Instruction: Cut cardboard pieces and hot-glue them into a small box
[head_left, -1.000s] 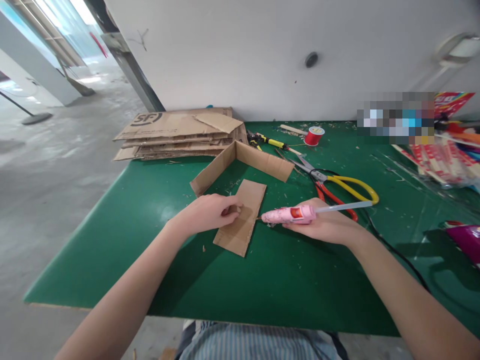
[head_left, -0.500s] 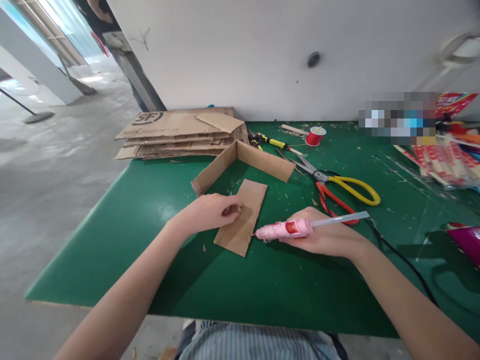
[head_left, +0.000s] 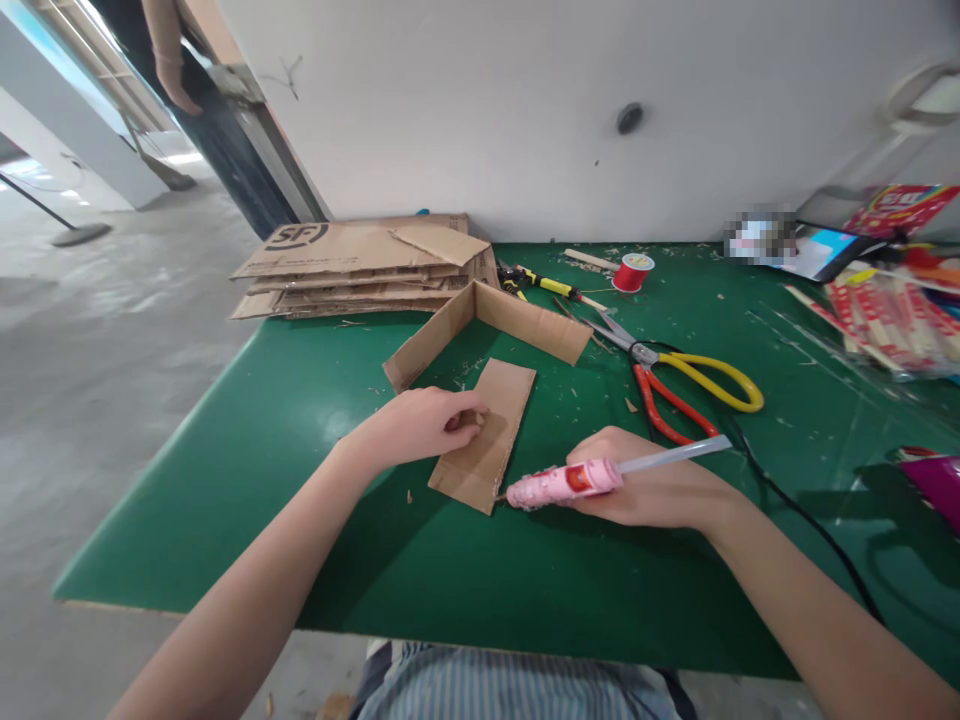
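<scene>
A flat cardboard strip [head_left: 491, 455] lies slanted in front of me on the green table. My left hand [head_left: 435, 425] is closed on its left side, with fingers curled over it. In my right hand [head_left: 630, 480] is a pink hot glue gun [head_left: 562, 483], a clear glue stick poking out of its back. The gun's nozzle is at the strip's right edge, close to the near corner. Just beyond the strip, two joined cardboard pieces [head_left: 529, 322] stand on edge in a V shape.
Stacked cardboard sheets [head_left: 352, 250] lie at the back left. Scissors [head_left: 660, 365] with red and yellow handles, a red thread spool [head_left: 634, 272] and yellow-black pliers [head_left: 525, 280] lie behind. Packaged sticks [head_left: 892, 310] and a phone [head_left: 817, 250] are at right. A person [head_left: 217, 130] stands beyond the table.
My right hand has drawn the glue gun toward me along the strip's right edge, nearer its corner. My left hand has stayed put. The person behind has come further into view.
</scene>
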